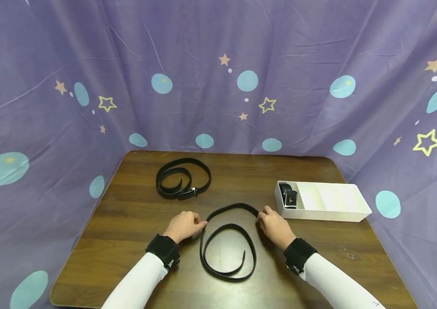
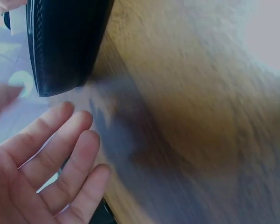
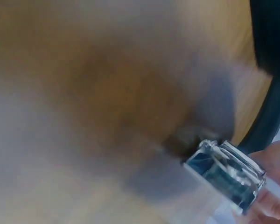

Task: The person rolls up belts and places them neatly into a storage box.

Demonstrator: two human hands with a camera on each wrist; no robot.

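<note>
A black belt (image 1: 230,278) stands on its edge in a loose coil at the middle front of the table. My right hand (image 1: 276,225) pinches it at the coil's upper right, where a silver buckle (image 3: 226,175) shows beside the fingers in the right wrist view. At the coil's left side is my left hand (image 1: 185,226). In the left wrist view its fingers (image 2: 86,149) are spread and loosely bent just below the black strap (image 2: 70,42), with nothing gripped between them.
Another black belt (image 1: 182,161) with a buckle lies coiled at the back left. At the right, a white divided box (image 1: 330,215) holds a rolled black belt (image 1: 290,198) in its left compartment. A purple patterned curtain (image 1: 203,116) surrounds the wooden table (image 1: 125,257).
</note>
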